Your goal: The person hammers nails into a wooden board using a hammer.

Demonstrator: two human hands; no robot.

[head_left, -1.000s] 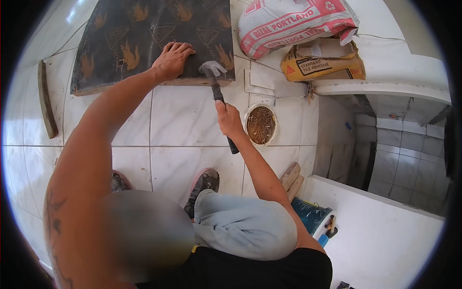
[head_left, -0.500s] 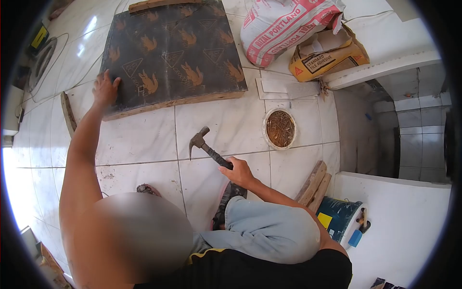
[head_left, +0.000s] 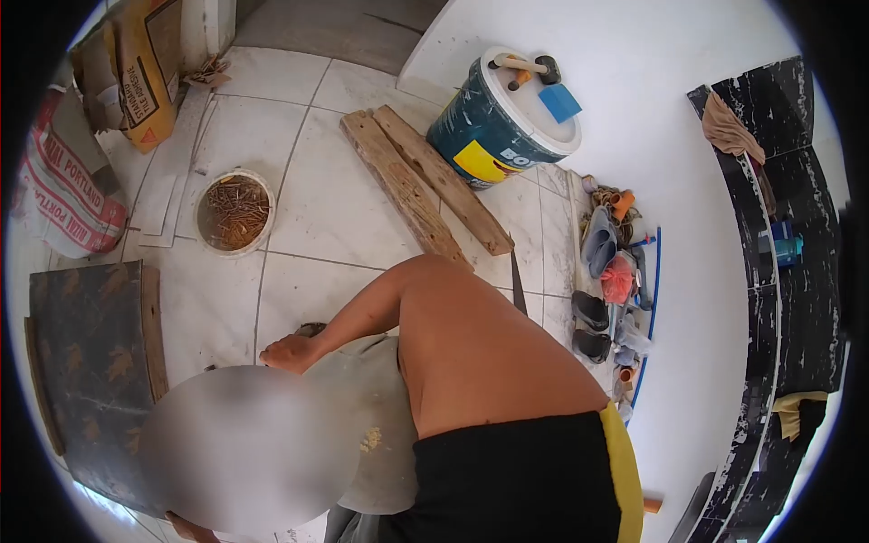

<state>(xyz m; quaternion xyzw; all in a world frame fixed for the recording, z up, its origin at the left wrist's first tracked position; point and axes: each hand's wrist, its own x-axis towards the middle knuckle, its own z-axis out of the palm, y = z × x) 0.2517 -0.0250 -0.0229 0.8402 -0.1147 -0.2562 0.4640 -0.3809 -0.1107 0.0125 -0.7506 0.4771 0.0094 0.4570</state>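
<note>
My right hand is closed beside my knee; the hammer it holds is almost wholly hidden by the blurred patch, with only a small dark tip showing. At the lower left edge of the blur, a small part of my left hand shows low by the dark printed board; its fingers cannot be made out. The board lies on the tiled floor with wood strips along its edges. A white tub of nails stands beyond my right hand.
Two wooden planks lie near a dark green bucket with a mallet on its lid. A saw blade shows by the planks. Shoes line the right wall. A cement bag and adhesive bag stand at upper left.
The view has swung right, so the board, tub and bags now appear further left. Bucket, planks and shoes show more fully. The hammer has gone almost out of sight behind the blur.
</note>
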